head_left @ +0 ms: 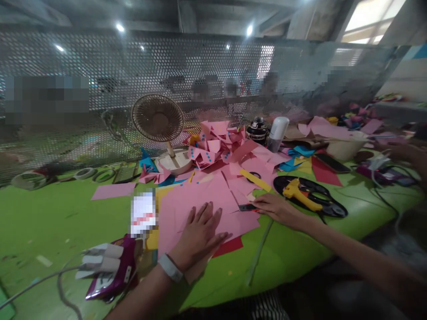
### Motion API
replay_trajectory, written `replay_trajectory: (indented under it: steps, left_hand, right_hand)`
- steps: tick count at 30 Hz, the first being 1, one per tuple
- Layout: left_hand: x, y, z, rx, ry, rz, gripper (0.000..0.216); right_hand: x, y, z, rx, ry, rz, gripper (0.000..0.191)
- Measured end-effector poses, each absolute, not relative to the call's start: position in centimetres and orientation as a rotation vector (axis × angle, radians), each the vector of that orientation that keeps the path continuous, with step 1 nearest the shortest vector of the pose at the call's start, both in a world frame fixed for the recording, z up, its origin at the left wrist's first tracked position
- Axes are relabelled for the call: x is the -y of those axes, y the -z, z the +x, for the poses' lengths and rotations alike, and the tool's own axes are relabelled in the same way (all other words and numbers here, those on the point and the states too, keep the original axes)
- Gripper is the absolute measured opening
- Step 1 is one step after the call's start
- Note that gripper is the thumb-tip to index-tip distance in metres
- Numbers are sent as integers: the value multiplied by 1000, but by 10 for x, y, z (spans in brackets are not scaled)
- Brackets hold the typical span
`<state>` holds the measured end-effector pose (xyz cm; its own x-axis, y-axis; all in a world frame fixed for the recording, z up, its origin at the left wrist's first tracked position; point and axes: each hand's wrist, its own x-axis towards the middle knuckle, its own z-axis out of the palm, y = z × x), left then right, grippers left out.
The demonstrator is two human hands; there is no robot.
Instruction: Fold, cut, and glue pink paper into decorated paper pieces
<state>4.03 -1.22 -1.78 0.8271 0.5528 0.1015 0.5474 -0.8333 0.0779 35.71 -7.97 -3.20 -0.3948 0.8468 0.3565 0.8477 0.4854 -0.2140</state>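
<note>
My left hand lies flat on a large pink paper sheet, fingers stretched out and thumb apart. A pale band circles that wrist. My right hand, at the sheet's right side, has its fingers closed on a small black-and-red pointed tool. The tool's tip points left over the pink paper; its exact kind is hard to make out. Just beyond my right hand lies a yellow strip. Part of a red sheet shows under the pink one.
A yellow glue gun rests on a black holder at right. Behind the sheet stand a small fan and piled folded pink pieces. Cables run to a purple packet at left. A perforated screen borders the green table.
</note>
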Motion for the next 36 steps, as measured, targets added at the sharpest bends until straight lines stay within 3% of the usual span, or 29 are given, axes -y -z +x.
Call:
replay_trajectory:
  steps: [36]
  left_hand:
    - [18, 19, 39, -924, -194, 2901, 71]
  right_hand:
    - [84, 26, 327, 2326, -171, -1379, 27]
